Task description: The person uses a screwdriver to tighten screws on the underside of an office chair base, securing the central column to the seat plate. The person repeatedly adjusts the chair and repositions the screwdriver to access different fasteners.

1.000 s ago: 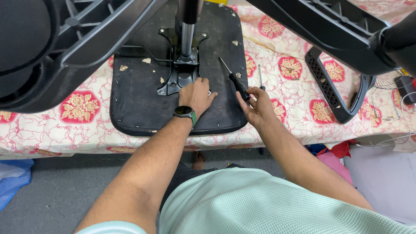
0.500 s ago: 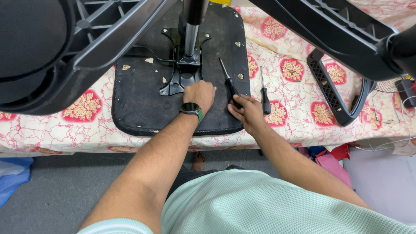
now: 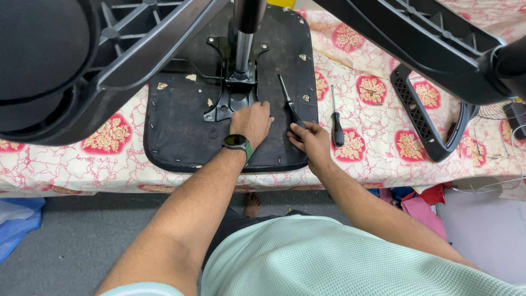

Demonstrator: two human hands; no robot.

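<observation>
Right, closest in we've got a pale green knit shirt [image 3: 329,257] filling the bottom of the view, both bare forearms reaching up and away from it over a grey floor [image 3: 71,257]. A blue bag [image 3: 19,222] sits on that floor at far left, and a bare foot [image 3: 252,204] peeks out under the table edge.

Up to the table with its red and cream floral cloth [image 3: 109,137]. The left hand [image 3: 252,121], smartwatch [image 3: 237,142] on the wrist, lies palm down on the black underside of the chair seat [image 3: 181,126], fingers loosely curled, gripping nothing, fingertips just beside the metal mounting plate [image 3: 230,104]. The right hand [image 3: 309,137] rests at the seat's right edge, fingers closed around the black handle of a screwdriver [image 3: 289,107]; the shaft lies on the seat and points away from the body.

Just to the right, a second screwdriver [image 3: 336,123] lies on the cloth, apart from the hand, untouched. Farther right, a black armrest frame [image 3: 422,120] lies flat on the table.

Beyond the hands, the silver gas column [image 3: 244,52] rises from the plate. Small tan scraps dot the seat around it. Looming nearest the camera overhead, the black legs of the chair base [image 3: 137,49] spread left and right, with a caster at the right edge.
</observation>
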